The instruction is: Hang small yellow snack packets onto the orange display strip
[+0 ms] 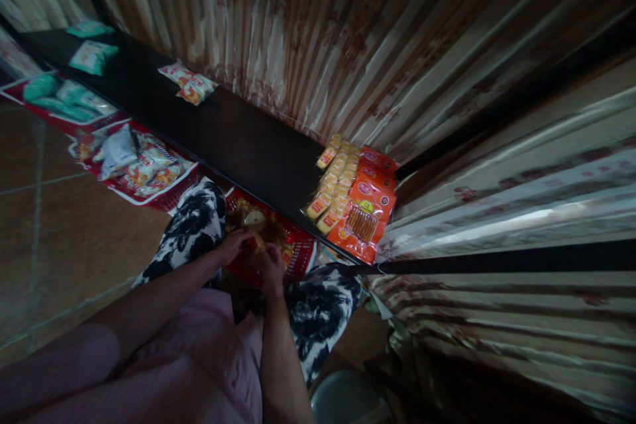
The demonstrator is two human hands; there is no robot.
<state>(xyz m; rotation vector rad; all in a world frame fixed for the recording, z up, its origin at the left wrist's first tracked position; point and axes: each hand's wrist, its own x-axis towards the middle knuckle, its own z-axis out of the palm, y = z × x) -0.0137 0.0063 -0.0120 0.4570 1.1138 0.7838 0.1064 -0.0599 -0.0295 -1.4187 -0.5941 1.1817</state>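
Note:
Between my knees, my left hand [234,246] and my right hand [271,263] are close together over a red plastic basket [304,253]. The fingers of both are closed on a small yellowish snack packet [257,242], dim and partly hidden by them. More yellow and gold packets lie in this basket, along with a round, pale-topped item [254,219]. Ahead on the black shelf [238,139], rows of small yellow snack packs [334,179] lie beside large orange snack bags [365,212].
Two white-and-orange bags [191,83] and teal bags [93,57] lie farther left on the shelf. Left of my knee stand a red basket of mixed bags [183,184] and another of teal bags [67,122]. Pleated curtain [278,33] hangs behind; dark metal bars [497,257] cross at right.

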